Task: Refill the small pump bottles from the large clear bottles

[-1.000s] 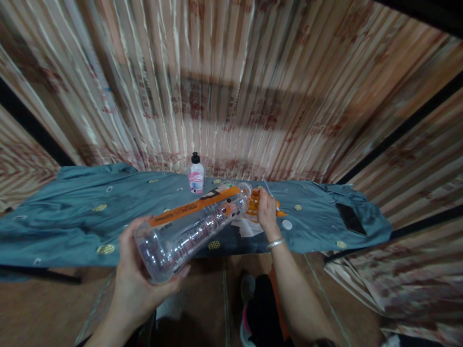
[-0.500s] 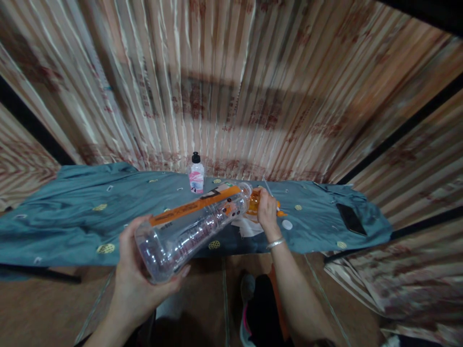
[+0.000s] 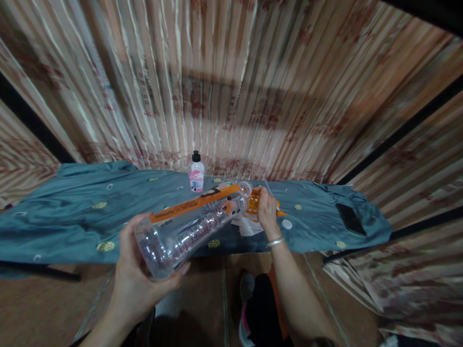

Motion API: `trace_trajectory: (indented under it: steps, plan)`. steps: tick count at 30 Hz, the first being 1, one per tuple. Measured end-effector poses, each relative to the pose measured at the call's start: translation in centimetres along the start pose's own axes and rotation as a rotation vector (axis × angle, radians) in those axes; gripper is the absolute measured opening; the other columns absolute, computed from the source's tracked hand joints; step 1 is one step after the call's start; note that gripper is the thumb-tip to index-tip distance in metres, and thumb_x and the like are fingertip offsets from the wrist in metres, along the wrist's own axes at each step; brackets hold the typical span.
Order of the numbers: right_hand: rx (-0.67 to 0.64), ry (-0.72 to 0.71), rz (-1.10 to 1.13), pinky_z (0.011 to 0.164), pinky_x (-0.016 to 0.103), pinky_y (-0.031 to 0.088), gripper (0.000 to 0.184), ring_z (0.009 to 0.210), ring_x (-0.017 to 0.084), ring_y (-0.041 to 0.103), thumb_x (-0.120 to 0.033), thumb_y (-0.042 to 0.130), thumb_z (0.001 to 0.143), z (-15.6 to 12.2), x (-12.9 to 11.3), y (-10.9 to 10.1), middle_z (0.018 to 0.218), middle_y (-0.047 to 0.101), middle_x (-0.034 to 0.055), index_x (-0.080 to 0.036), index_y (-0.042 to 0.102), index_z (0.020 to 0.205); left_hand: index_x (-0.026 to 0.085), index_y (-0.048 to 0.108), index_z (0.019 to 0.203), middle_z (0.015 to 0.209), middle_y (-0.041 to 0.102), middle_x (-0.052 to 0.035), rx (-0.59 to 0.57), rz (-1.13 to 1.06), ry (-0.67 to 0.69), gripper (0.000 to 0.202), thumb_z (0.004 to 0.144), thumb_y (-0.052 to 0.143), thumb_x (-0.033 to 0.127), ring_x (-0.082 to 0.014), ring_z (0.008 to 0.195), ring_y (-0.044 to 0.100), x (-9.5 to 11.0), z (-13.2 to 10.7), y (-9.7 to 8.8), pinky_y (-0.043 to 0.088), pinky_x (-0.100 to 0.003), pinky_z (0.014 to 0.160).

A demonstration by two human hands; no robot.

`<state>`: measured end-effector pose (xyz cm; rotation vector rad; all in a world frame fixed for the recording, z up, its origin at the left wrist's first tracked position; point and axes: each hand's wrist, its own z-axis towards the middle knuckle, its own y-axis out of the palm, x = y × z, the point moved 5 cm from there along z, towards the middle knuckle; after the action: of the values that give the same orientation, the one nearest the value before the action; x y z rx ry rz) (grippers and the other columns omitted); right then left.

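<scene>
A large clear plastic bottle (image 3: 195,226) with an orange label lies tilted across the middle of the view, its mouth pointing to the upper right. My left hand (image 3: 141,270) is closed around its base end. At the bottle's mouth, my right hand (image 3: 266,207) is closed on a translucent orange container (image 3: 253,200), whose kind is partly hidden by the fingers. The mouth is right beside this container; I cannot tell whether they touch. A white tissue (image 3: 249,226) lies beneath them on the cloth.
On the blue-green cloth (image 3: 141,188) stand a small pink-labelled bottle (image 3: 196,176) with a black cap and, lying flat, a white round cap (image 3: 287,224). A black phone (image 3: 350,218) lies at the right. A pleated curtain (image 3: 224,86) hangs behind.
Hardly anything differs. Both hands keep their hold, and the large bottle stays tilted in nearly the same place.
</scene>
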<state>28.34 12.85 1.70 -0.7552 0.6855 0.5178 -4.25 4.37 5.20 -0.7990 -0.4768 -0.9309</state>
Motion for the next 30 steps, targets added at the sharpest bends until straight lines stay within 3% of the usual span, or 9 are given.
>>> trace_trajectory:
  steps: [10, 16, 30]
  plan:
    - [0.002, -0.023, -0.049, 0.08, 0.036, 0.048, 0.061, 0.08, 0.022, 0.067, -0.05, 0.015, 0.101, -0.13, 0.01, 0.08, 0.085, 0.074, 0.0107, -0.02, 0.067, 0.09, 0.021, 0.041, 0.138, 0.119, 0.055, -0.0116, 0.026, -0.014, 0.031, 0.093, 0.059, 0.081, 0.047, -0.0263, 0.097, 0.065, 0.5, 0.33, -0.02, 0.059, -0.038, 0.078]
    - [-0.007, -0.037, -0.085, 0.076, 0.033, 0.047, 0.062, 0.078, 0.021, 0.067, -0.046, 0.014, 0.102, -0.2, -0.02, 0.11, 0.083, 0.074, 0.0113, -0.017, 0.068, 0.089, 0.021, 0.041, 0.139, 0.12, 0.056, -0.0132, 0.039, 0.024, 0.062, 0.094, 0.059, 0.08, 0.052, -0.0295, 0.099, 0.065, 0.5, 0.28, -0.06, 0.059, -0.044, 0.08]
    - [-0.011, -0.024, -0.039, 0.077, 0.035, 0.047, 0.061, 0.08, 0.023, 0.067, -0.047, 0.016, 0.102, -0.21, -0.18, 0.0, 0.084, 0.074, 0.0114, -0.019, 0.068, 0.09, 0.024, 0.04, 0.14, 0.118, 0.056, -0.0108, 0.034, -0.023, 0.038, 0.094, 0.059, 0.081, 0.047, -0.0263, 0.094, 0.065, 0.8, 0.49, 0.03, 0.059, -0.038, 0.074]
